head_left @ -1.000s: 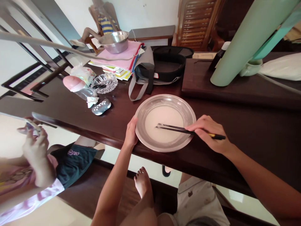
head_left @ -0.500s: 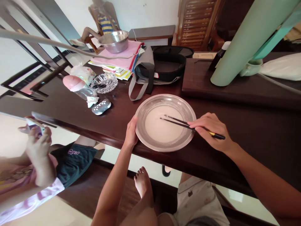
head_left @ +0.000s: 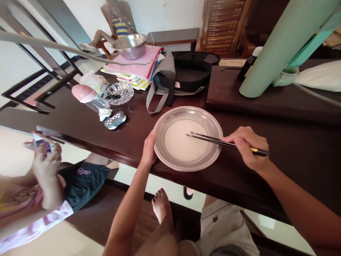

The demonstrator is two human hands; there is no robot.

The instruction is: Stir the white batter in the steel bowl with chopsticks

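A round steel basin [head_left: 161, 153] stands at the dark table's front edge, with a white, milky mixture [head_left: 183, 147] in its bottom. My left hand [head_left: 149, 148] grips the basin's left rim, thumb on top; its other fingers are partly hidden beneath. Black chopsticks [head_left: 210, 139] with gold bands near their ends are held in my right hand [head_left: 250, 146], which is closed round them to the right of the basin. The chopsticks reach over the right rim, and their whitened tips are at the mixture, close together; whether they dip below its surface I cannot tell.
Behind the basin lies a black and grey bag [head_left: 186, 76]. Leftward are a glass ashtray [head_left: 119, 93], a dark remote-like object [head_left: 115, 120] and a second steel bowl [head_left: 130, 46] on folders. A thick green post [head_left: 269, 60] rises at right. Another person's hands [head_left: 46, 156] hold a phone.
My right hand has drawn back to the right with the chopsticks, and their tips have shifted right and come closer together. My left hand and the basin have hardly moved.
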